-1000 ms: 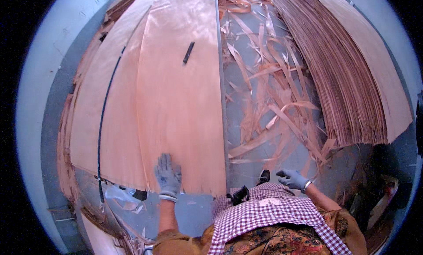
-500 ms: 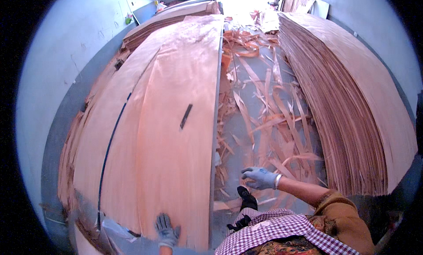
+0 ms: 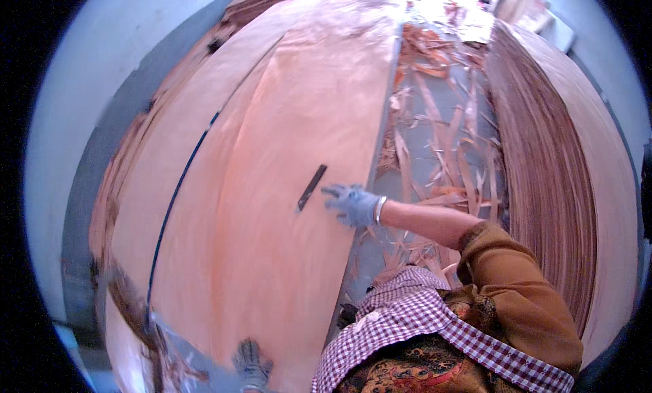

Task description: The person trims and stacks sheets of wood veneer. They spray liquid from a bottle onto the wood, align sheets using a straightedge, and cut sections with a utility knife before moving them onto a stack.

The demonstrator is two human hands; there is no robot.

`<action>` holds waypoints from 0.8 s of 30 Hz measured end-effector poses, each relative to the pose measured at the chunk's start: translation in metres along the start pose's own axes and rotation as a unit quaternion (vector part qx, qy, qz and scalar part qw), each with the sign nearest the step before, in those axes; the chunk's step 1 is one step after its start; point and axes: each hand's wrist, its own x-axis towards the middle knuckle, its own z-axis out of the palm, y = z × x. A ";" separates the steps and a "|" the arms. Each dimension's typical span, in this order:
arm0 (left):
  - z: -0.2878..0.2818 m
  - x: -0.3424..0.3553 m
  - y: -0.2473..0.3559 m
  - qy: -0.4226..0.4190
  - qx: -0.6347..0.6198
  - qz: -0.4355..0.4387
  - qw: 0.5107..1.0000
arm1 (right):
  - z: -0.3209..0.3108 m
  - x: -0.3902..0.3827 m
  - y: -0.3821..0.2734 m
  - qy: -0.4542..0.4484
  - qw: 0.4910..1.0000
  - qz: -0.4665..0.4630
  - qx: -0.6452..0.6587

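Since the earlier frame, the right hand (image 3: 352,204) had moved up and left to mid-frame. At the bottom edge, left of centre, the left hand (image 3: 252,366) lay blurred on the veneer sheet (image 3: 285,271), its grip flat and apart; the wood looked light, bendy and apt to split, best held by its edges. Farther up, the right grip was apart and empty just beside a slim dark bar (image 3: 312,188), seemingly stiff, easiest taken mid-length. No writing was readable.
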 end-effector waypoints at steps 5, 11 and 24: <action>0.001 -0.062 0.056 0.087 -0.067 -0.229 0.967 | 0.037 0.096 0.046 0.021 0.987 -0.148 -0.052; -0.029 -0.026 0.210 0.238 -0.226 -0.462 0.824 | 0.008 0.096 0.081 -0.023 0.979 -0.183 -0.090; -0.005 -0.021 0.310 0.430 -0.692 -0.578 0.050 | 0.011 0.111 0.113 -0.319 0.919 -0.076 0.220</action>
